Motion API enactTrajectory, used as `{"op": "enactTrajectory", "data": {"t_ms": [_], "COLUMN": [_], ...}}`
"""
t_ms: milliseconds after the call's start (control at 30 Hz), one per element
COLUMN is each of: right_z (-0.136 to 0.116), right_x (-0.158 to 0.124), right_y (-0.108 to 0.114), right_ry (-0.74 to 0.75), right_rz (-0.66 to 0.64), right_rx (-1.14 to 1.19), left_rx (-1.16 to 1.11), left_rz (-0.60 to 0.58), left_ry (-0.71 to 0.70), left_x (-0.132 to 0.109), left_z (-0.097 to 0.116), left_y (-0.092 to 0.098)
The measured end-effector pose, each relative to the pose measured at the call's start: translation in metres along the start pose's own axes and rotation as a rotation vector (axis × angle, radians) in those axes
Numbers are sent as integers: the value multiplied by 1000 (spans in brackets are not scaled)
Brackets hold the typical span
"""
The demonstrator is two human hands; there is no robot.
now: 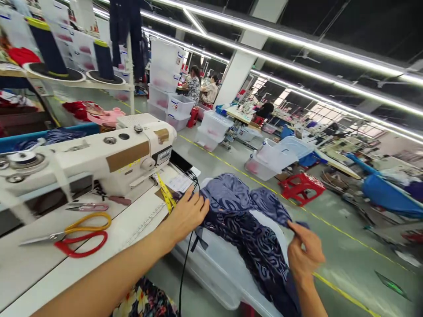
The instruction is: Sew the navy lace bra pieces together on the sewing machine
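A navy patterned fabric piece [228, 191] stretches between my two hands, its paler side partly turned up. My left hand [188, 213] has its fingers curled over the left end of the fabric, beside the table edge; the fingertips are partly hidden. Pinched between thumb and fingers of my right hand [306, 251] is the fabric's right end. Darker patterned cloth [261, 242] hangs below, over a translucent plastic bin [214, 259]. A yellow tape measure [166, 193] and black cable [183, 264] lie close to my left hand.
The white sewing machine [128, 154] stands on the table at left. Scissors [82, 233] with yellow and red handles and small thread snips [87, 206] lie before it. A red stool [302, 188] and more bins [274, 156] stand across the floor. Other people sit farther back.
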State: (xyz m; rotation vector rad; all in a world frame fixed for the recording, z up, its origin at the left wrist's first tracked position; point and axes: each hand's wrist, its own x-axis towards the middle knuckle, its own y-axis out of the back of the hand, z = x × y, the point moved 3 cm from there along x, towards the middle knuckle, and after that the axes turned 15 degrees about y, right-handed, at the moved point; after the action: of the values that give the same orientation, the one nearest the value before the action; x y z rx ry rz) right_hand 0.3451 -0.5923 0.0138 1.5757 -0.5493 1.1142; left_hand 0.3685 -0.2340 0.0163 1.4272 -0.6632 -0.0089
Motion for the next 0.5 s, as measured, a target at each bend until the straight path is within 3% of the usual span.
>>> {"op": "enactTrajectory", "data": {"t_ms": [67,133,233,367,500], "right_z": [12,14,15,16,-17], "right_x": [-48,-89,-119,-90,-31], "right_y": [17,27,30,1,-71], "right_ry": [-36,-51,-87,-65,123], "right_rz": [-111,-211,-234,-207,-392], "right_rx": [-57,-81,-169,-207,88], "left_rx": [-17,-53,-105,-127,-119], "left_rz": [-42,-51,24,134,220], "left_ry": [-55,-96,-126,-58,22], "left_x": [-3,-25,-64,-94,-116], "left_z": [20,26,14,-10,-21], "left_y": [-30,-49,-50,-20,13]}}
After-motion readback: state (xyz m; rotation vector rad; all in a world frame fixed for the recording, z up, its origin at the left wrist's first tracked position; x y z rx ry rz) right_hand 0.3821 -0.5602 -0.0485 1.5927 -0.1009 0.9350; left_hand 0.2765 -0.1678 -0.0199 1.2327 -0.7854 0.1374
